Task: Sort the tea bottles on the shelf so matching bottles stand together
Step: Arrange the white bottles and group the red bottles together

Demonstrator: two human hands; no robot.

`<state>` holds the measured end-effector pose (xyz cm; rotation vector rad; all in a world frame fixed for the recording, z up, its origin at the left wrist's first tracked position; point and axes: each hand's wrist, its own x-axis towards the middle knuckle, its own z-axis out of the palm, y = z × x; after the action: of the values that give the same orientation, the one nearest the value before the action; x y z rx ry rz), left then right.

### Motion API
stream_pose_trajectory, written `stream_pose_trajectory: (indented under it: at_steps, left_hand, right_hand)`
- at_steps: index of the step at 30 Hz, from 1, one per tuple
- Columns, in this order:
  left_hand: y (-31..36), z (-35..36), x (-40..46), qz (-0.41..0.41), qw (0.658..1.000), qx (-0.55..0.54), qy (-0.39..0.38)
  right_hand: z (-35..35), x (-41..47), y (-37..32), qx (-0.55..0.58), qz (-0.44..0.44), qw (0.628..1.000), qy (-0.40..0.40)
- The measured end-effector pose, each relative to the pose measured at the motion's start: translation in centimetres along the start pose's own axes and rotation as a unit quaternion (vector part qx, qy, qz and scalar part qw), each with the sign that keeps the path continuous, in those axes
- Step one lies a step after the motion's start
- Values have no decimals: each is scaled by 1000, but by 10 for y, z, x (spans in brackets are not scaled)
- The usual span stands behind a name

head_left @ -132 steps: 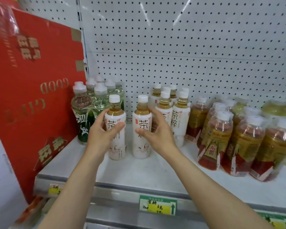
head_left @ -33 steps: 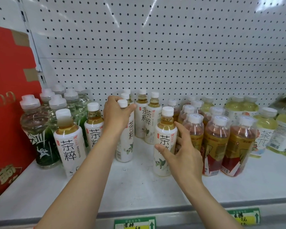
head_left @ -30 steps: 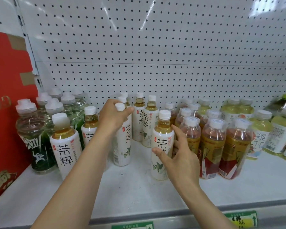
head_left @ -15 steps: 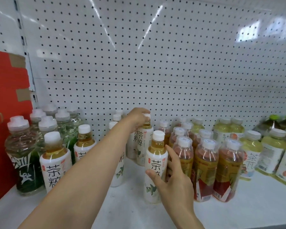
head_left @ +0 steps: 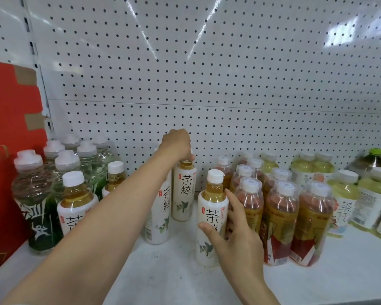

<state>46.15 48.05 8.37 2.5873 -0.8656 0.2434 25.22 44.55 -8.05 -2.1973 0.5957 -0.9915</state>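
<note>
Left hand: the left hand point(head_left: 176, 143) reaches to the back of the shelf point(head_left: 185, 280), fingers curled down over the cap of a white-labelled tea bottle point(head_left: 184, 192), gripping it by the top; half a second ago it sat on the same cap, and a second ago it held a nearer bottle's cap.
Right hand: the right hand point(head_left: 238, 236) wraps the front white-labelled bottle point(head_left: 210, 219), thumb across the label, fingers round the right side next to the wrapped packs; this grip is unchanged across the earlier pictures.
Gripped back bottle: upright near the pegboard point(head_left: 207, 73), its cap hidden under the fingers, so whether its base is lifted off the shelf cannot be told.
Middle bottle: another white-labelled bottle point(head_left: 160, 219) stands just left of and in front of it, partly behind the left forearm.
Left group: two more white-labelled bottles point(head_left: 75, 205) stand toward the shelf's left end, in front of clear green-labelled bottles point(head_left: 34, 205).
Right group: shrink-wrapped amber bottles point(head_left: 282, 216) stand just right of the held front bottle; pale yellow-green bottles point(head_left: 343, 199) fill the right end.
Left edge: a red carton point(head_left: 11, 139) leans at the shelf's left end.
View: the camera has tilted upward since a second ago, so the shelf's front edge and price tags are out of the picture.
</note>
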Motion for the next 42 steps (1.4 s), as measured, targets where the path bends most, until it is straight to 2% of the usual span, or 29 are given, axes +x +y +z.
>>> stream_pose_trajectory:
  at_steps: [5,8,10,12,14,17,21,23,28,31,37,42]
  left_hand:
    - [-7,-1,-2,-11,1000,8,-8]
    - [-12,-10,-13,9,998,-58,-6]
    - [-19,-20,-29,39,987,-145,55]
    - [-31,-24,-55,47,964,-214,151]
    - [-42,-11,-86,31,951,-242,188]
    - [-46,30,-125,-1,948,-271,167]
    - [-52,59,-133,-63,935,-282,204]
    - [-58,59,-127,-81,934,-284,199]
    - [-81,46,-116,-49,914,-399,61]
    - [-90,42,-114,-18,910,-413,20]
    - [-92,48,-108,1,937,-347,42]
    - [-84,56,-115,-7,946,-306,103]
  right_hand:
    - [2,-1,-4,-5,12,1000,11]
    - [2,-2,-6,-3,17,1000,5]
    - [1,-2,-7,-3,14,1000,7]
    - [1,-2,-7,-8,14,1000,12]
    - [1,-3,-8,-8,16,1000,18]
    - [1,-4,-10,-7,15,1000,22]
    - [1,-4,-10,-4,18,1000,20]
    - [1,-3,-8,3,27,1000,15]
    - [1,-2,-7,14,29,999,16]
    - [2,-1,-10,12,28,999,16]
    - [21,10,-28,27,19,999,-28]
    - [40,38,-30,53,30,997,-44]
